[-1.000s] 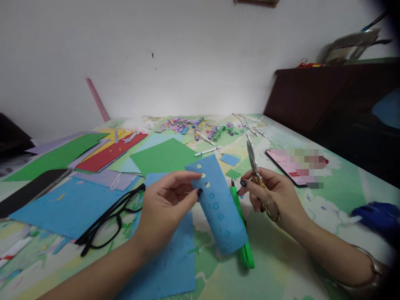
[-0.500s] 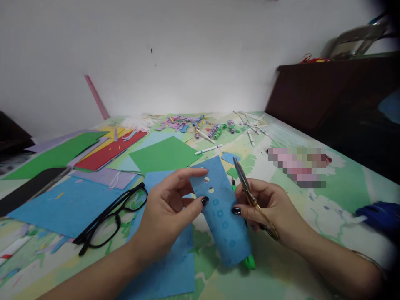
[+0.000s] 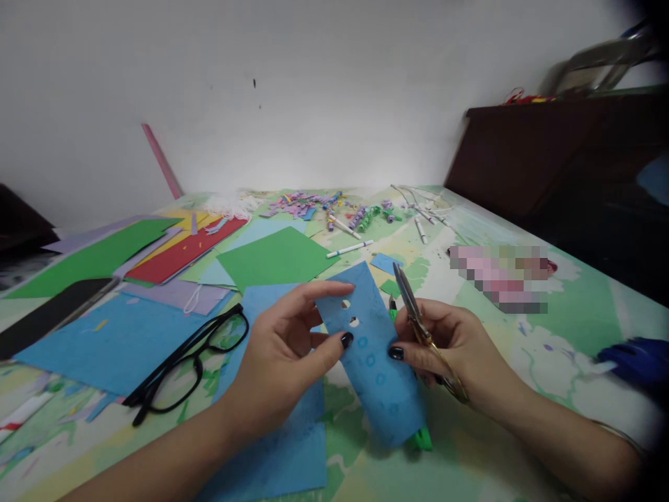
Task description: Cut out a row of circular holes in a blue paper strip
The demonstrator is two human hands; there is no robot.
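Strip (image 3: 384,366), blue, partly covering green tool (image 3: 423,440), 5 o'clock | left hand (image 3: 285,341) grip: pinched on it | right hand (image 3: 444,338) grip: clamped on scissors (image 3: 412,307), 4 o'clock | step: seemingly positioning between cuts | next move: likely calling for steady left pinch

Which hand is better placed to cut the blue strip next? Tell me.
The right hand, most likely: it holds the scissors beside the strip, while the left hand pinches the strip's opposite edge.
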